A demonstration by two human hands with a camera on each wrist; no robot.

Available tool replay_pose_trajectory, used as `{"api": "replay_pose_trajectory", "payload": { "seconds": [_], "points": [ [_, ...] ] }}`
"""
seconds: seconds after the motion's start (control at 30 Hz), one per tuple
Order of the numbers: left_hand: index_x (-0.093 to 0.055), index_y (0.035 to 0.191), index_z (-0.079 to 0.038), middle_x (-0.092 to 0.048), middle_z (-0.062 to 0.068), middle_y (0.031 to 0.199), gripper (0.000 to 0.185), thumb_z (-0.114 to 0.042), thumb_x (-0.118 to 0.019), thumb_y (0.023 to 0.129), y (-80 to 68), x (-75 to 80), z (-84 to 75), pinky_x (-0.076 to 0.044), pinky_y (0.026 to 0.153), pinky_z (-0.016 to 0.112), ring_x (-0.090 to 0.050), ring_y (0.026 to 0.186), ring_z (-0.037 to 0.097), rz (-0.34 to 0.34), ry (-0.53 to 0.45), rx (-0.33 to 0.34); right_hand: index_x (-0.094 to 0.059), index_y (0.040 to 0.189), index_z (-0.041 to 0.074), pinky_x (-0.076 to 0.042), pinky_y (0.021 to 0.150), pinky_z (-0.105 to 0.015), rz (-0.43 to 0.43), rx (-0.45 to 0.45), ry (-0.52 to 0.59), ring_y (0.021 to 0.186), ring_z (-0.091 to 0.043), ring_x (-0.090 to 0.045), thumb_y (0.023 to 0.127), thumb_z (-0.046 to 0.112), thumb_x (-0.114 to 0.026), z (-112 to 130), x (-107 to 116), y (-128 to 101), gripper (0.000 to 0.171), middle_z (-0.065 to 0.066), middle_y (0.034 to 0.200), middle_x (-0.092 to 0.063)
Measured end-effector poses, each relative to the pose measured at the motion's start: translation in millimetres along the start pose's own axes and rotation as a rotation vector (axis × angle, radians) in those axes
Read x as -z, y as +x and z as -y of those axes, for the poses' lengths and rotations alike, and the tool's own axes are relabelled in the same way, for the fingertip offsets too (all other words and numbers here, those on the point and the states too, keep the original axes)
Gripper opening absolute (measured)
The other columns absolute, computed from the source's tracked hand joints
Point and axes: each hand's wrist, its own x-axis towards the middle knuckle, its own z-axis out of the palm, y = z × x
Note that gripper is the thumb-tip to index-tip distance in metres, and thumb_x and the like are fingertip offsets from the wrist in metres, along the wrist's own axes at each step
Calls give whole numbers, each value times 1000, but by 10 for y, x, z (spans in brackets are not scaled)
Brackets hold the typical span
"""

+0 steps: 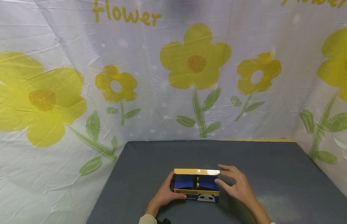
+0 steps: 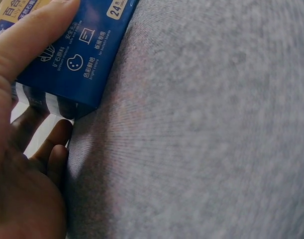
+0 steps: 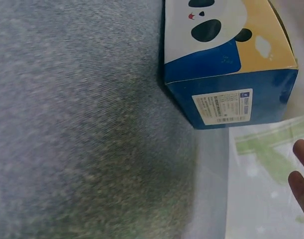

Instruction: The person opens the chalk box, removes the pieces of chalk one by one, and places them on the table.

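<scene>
A blue and yellow carton with a panda print lies on the grey table close to me. Its yellow lid flap stands raised along the far edge. My left hand grips the carton's left end, thumb on the near face and fingers round the back. In the left wrist view the thumb lies on the carton's blue printed face. My right hand is at the right end, fingers extended, index at the lid's right corner. The right wrist view shows the carton's labelled end and a fingertip apart from it.
The grey cloth surface spreads to both sides and behind the carton. A white sheet printed with yellow flowers hangs behind the table and wraps down its left and right sides.
</scene>
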Motion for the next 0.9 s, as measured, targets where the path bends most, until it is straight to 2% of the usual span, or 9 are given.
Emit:
{"api": "replay_pose_trajectory", "payload": {
  "seconds": [0.17,0.4,0.67,0.9],
  "points": [
    [-29,160,-24,-38,15,161,113,-40,-94,69,-3,-4,-15,-36,111,64,-37,147,42,-15,47,16,-79,106,14,-56,81,-51,-29,26,-22,108,-25,-65,76,13,-89,-11,-45,88,32,-10,123,-72],
    [-32,158,-26,-49,9,152,108,-36,-94,70,-11,-13,-22,-38,109,60,-46,141,36,-12,13,-24,-77,117,16,-54,85,-55,-24,-10,-24,113,-26,-64,80,10,-86,-58,-127,141,39,-5,125,-72],
    [-35,156,-29,-52,6,150,104,-33,-94,71,-18,-19,-15,-39,108,58,-48,138,33,-16,-1,-33,-76,120,13,-54,85,-57,-52,-36,-43,111,-31,-66,79,5,-85,-173,-218,142,43,-11,125,-72],
    [-35,155,-32,-53,3,148,103,-34,-94,71,-12,-16,-10,-40,107,56,-49,136,30,-11,-3,-39,-74,123,11,-55,83,-55,-18,-91,-34,116,-37,-65,83,9,-82,-218,-240,182,41,-15,128,-70]
  ]
}}
